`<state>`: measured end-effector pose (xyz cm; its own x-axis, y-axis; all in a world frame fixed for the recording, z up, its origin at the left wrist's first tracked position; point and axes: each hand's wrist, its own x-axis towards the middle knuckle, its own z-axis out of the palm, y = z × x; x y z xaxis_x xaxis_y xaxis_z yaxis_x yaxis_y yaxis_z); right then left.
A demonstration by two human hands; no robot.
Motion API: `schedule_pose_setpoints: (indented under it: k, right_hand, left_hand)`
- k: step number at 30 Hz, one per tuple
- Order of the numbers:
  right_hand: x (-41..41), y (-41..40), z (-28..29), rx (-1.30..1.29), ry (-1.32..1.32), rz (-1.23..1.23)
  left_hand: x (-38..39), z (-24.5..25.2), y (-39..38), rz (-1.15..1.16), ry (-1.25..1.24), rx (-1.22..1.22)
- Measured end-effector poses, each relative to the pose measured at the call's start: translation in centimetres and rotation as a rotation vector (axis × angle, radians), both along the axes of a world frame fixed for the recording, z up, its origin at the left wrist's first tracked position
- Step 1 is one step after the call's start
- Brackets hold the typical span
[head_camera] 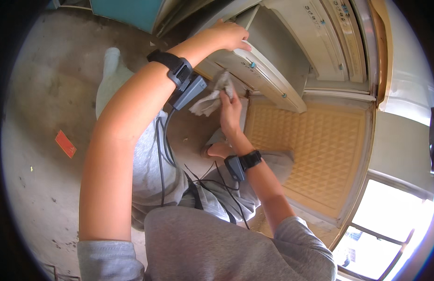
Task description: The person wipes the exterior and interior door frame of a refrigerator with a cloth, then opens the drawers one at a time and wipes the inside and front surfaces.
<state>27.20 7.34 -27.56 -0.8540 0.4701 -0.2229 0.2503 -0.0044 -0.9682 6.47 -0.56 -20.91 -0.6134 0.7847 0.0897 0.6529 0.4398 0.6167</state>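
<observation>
My left hand (232,37) grips the upper left corner of a pulled-out freezer drawer (269,75), its fingers over the rim. The drawer has a pale plastic front with dark markings and small blue clips, and its grey inside shows. Lower down, my right hand (231,110) pinches a crumpled, greyish-white cloth (217,96) just in front of the drawer's face. Whether the cloth touches the drawer, I cannot tell. Each wrist wears a black strap with a grey device and a cable.
More drawers (313,38) sit behind in the freezer. Its open door (311,151), with a yellowed quilted lining, stands to the right. A red paper packet (66,144) lies on the stained concrete floor (44,98). A bright window (378,217) is at lower right.
</observation>
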Motion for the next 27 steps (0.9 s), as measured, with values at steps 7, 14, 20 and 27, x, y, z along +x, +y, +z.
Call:
schedule_pose_setpoints:
  k: [7,14,20,27]
  right_hand:
    - [-6.3,2.4,-4.6,-0.982,-0.12,-0.205]
    - [-5.9,8.2,-3.5,-1.151,-0.067,-0.429]
    - [0.4,15.5,-1.9,-0.911,0.091,-0.695]
    - [0.9,10.4,3.3,-0.715,0.061,-0.265]
  left_hand:
    - [0.2,-0.3,-0.2,-0.005,0.018,0.043]
    - [0.0,0.1,-0.1,-0.022,-0.014,0.004]
    - [-0.1,0.4,0.0,-0.007,0.01,-0.039]
    - [-0.2,1.3,-0.2,0.123,-0.196,0.087]
